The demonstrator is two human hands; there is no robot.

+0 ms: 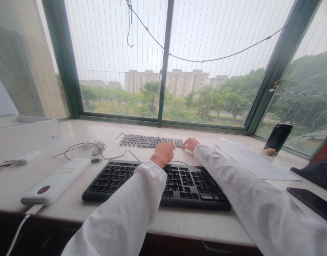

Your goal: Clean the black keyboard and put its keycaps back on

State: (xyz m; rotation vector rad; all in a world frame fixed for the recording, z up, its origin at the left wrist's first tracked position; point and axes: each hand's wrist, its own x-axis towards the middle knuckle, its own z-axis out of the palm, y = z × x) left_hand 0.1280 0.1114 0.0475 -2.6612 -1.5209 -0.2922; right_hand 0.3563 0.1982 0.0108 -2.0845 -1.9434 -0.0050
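My left hand point(162, 154) rests curled over the near edge of a small dark round-key keyboard point(150, 141), and its fingers are on the keys. My right hand point(190, 144) lies at that keyboard's right end, with its fingertips at the last keys. Neither hand holds anything. Both forearms are in white sleeves and pass above a larger black keyboard point(155, 183), covering part of it. The two keyboards lie one behind the other on a pale stone sill point(72, 209).
A white power bank point(55, 181) with a cable and a tangled thin black cable point(98, 149) lie left. Further left are a white box point(25, 137) and a smaller power bank point(26, 157). Papers point(255, 161), a black cup point(278, 138) and a phone point(309, 204) lie right, below a green-framed window point(165, 60).
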